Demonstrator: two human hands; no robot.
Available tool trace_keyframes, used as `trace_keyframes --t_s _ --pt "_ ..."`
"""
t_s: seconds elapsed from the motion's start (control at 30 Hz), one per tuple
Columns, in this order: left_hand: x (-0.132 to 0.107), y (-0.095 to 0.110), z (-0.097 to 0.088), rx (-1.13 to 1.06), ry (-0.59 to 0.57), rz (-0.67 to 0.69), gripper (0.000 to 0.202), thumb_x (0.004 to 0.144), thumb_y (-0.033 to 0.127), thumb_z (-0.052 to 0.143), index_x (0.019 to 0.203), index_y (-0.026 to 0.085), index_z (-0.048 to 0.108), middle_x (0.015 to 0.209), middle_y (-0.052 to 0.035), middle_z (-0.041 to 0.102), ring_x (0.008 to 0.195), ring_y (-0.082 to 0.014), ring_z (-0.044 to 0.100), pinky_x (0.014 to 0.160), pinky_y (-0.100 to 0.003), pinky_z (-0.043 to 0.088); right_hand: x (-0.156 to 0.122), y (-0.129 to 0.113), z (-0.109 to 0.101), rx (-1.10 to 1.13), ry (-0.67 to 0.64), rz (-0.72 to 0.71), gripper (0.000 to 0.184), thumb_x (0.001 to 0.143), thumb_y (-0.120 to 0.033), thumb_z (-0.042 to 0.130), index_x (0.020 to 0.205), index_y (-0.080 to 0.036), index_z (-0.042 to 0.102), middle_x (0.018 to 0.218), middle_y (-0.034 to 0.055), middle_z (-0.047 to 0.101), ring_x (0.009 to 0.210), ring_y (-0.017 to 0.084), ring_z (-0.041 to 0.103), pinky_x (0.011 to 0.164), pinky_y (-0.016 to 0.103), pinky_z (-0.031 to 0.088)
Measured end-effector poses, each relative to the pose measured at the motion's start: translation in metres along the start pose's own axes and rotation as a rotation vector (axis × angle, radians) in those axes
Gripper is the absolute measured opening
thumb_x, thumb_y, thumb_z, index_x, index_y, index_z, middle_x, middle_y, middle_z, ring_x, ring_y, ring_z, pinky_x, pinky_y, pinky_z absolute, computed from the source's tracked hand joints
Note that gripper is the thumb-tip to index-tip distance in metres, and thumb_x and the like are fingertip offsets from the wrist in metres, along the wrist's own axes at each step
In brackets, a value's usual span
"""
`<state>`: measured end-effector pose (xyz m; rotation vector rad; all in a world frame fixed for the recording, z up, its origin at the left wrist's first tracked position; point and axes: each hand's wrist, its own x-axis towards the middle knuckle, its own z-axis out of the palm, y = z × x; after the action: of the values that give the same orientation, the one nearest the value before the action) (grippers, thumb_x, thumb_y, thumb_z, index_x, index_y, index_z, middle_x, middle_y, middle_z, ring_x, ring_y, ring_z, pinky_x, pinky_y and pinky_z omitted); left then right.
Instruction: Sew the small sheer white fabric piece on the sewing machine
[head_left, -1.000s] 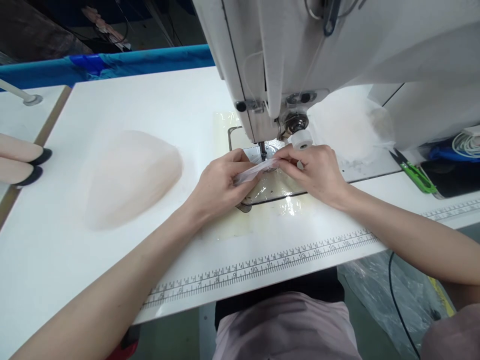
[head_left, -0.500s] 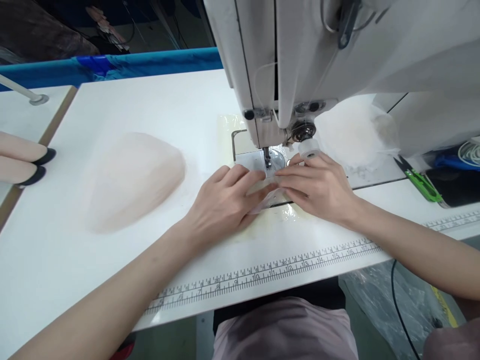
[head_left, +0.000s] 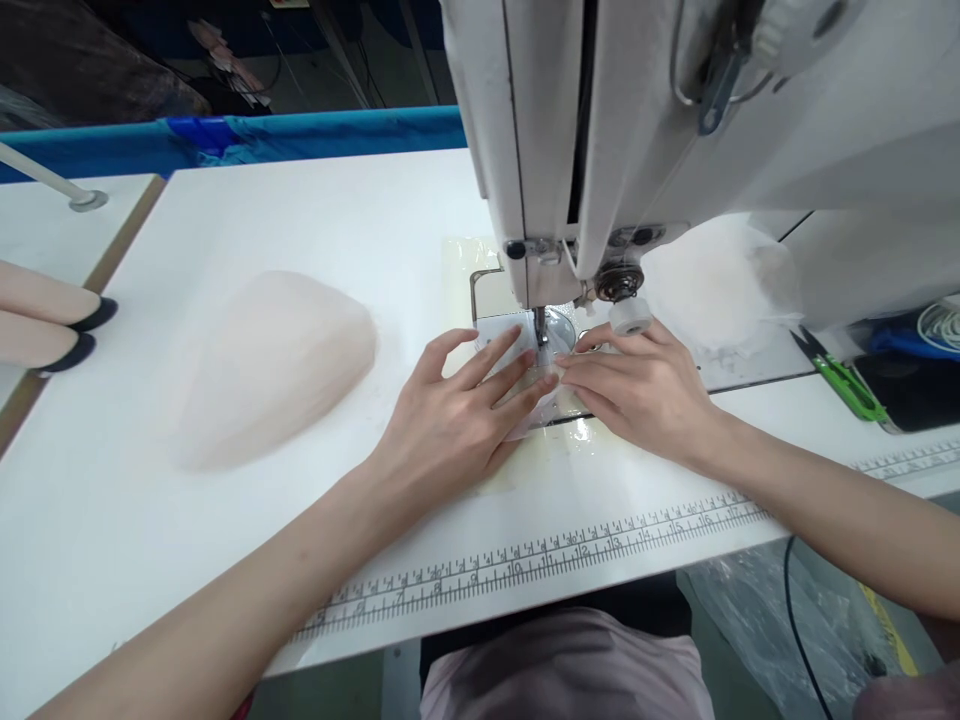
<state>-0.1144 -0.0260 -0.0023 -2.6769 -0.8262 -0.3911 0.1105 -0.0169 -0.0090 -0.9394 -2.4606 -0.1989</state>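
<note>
The fabric piece (head_left: 540,414) looks whitish, thin and translucent.

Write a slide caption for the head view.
Left hand and right hand on sheer white material at a sewing machine.

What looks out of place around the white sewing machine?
Crumpled, clear plastic sheeting lies loosely below the white tabletop, beside a thin black cable; it looks like stray wrapping. Otherwise, nothing stands out.

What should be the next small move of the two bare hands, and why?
Perhaps the left bare hand should slide the thin, translucent white fabric gently toward the small metal presser foot: this hand lies spread over the fabric, close to the foot, and the right bare hand is at the fabric's other side.
</note>
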Motion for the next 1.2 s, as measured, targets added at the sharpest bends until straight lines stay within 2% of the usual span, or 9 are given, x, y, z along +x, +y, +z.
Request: trace_keyframes --t_s 0.27,0.37,0.5,0.6,0.7,0.8,0.97,1.2 --pt "0.009 -0.008 0.002 -0.234 -0.010 -0.159 0.032 0.099 0.025 0.040 0.124 0.026 0.060 0.122 -0.0024 0.068 0.130 -0.0279 0.050 0.114 -0.059 0.026 0.006 0.005 0.008 -0.054 -0.052 0.079 0.021 0.092 -0.010 0.055 0.091 -0.021 0.072 0.088 0.0017 0.075 0.091 0.019 0.063 0.076 0.034 0.039" --pt "0.011 -0.010 0.003 -0.233 -0.014 -0.195 0.030 0.100 0.026 0.040 0.123 0.027 0.060 0.122 -0.0007 0.068 0.130 -0.0264 0.051 0.115 -0.059 0.024 0.007 0.005 0.010 -0.096 -0.036 0.077 0.020 0.093 -0.012 0.053 0.092 -0.020 0.072 0.088 0.0015 0.076 0.091 0.019 0.064 0.075 0.034 0.038" --pt "0.007 -0.008 0.004 -0.119 -0.001 -0.133 0.031 0.098 0.024 0.043 0.124 0.026 0.059 0.126 -0.0030 0.065 0.127 -0.0273 0.054 0.112 -0.058 0.029 0.004 0.003 0.007 -0.161 -0.027 0.042 0.024 0.093 -0.008 0.049 0.101 -0.018 0.070 0.089 0.0013 0.076 0.092 0.018 0.064 0.078 0.035 0.037" --pt "0.001 -0.004 0.003 -0.119 0.013 -0.078 0.037 0.094 0.018 0.046 0.128 0.030 0.056 0.128 -0.0022 0.064 0.125 -0.0266 0.056 0.109 -0.058 0.033 0.001 0.002 0.004 -0.208 -0.014 -0.031 0.031 0.091 -0.003 0.047 0.106 -0.019 0.069 0.104 -0.0002 0.075 0.095 0.017 0.063 0.080 0.036 0.036" --pt "-0.002 -0.001 0.002 -0.134 0.009 -0.048 0.040 0.093 0.015 0.045 0.131 0.027 0.054 0.127 -0.0036 0.064 0.125 -0.0263 0.055 0.108 -0.057 0.034 0.000 0.002 0.003 -0.240 -0.002 -0.076 0.030 0.092 -0.004 0.046 0.103 -0.019 0.070 0.112 -0.0020 0.073 0.097 0.016 0.062 0.081 0.036 0.036" --pt "-0.003 -0.002 0.001 -0.107 0.017 -0.023 0.038 0.093 0.016 0.044 0.130 0.022 0.053 0.126 -0.0060 0.064 0.122 -0.0252 0.058 0.107 -0.055 0.035 0.000 0.001 0.003 -0.239 0.000 -0.082 0.031 0.093 -0.003 0.046 0.101 -0.018 0.071 0.112 -0.0020 0.073 0.099 0.017 0.063 0.081 0.037 0.036" --pt "-0.002 -0.004 0.002 -0.066 0.023 -0.018 0.037 0.094 0.014 0.043 0.128 0.022 0.054 0.125 -0.0052 0.065 0.119 -0.0216 0.061 0.107 -0.052 0.035 0.000 0.001 0.004 -0.239 0.018 -0.082 0.027 0.092 -0.004 0.048 0.100 -0.016 0.072 0.110 -0.0013 0.073 0.097 0.017 0.064 0.081 0.037 0.038" --pt "0.000 -0.006 0.004 -0.077 0.036 -0.012 0.035 0.096 0.016 0.044 0.128 0.014 0.056 0.124 -0.0093 0.066 0.116 -0.0223 0.062 0.109 -0.053 0.035 0.001 0.002 0.006 -0.256 -0.003 -0.065 0.029 0.092 -0.004 0.047 0.101 -0.017 0.071 0.112 0.0000 0.072 0.098 0.018 0.063 0.084 0.039 0.039"
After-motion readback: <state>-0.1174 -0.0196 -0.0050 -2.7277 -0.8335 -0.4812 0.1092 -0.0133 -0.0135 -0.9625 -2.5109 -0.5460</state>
